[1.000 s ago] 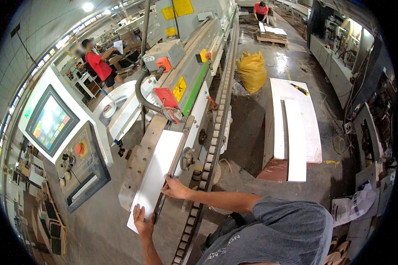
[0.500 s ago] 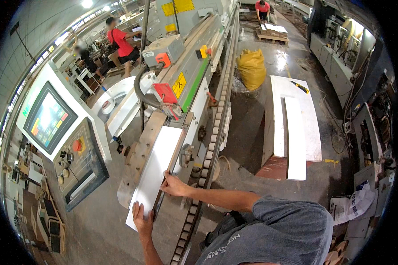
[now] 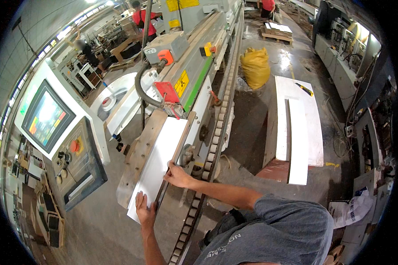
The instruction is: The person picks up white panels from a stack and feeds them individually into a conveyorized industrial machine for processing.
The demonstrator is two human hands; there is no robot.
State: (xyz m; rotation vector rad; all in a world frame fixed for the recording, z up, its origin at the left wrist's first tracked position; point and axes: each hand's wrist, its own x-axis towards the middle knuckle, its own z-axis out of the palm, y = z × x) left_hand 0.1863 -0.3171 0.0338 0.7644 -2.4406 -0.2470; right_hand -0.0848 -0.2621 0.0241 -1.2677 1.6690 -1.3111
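My left hand [image 3: 144, 210] lies flat, fingers spread, on the near end of the white panel [image 3: 157, 165], close to its near left corner. My right hand [image 3: 177, 176] presses on the panel's right long edge, fingers curled over it beside the machine's guide rail [image 3: 177, 145]. Neither hand grips; both push. The panel rests lengthwise on the infeed table [image 3: 135, 163] of the long machine. Since a second ago it has slid forward: its far end now reaches right under the red guard [image 3: 167, 92], where before a stretch of bare table showed ahead of it. I judge the board is entering the machine's feed, riding beside the chain track [image 3: 214, 145]. The control console [image 3: 46, 118] stands at my left, and a stack of white boards [image 3: 298, 132] lies on the floor well apart to my right.
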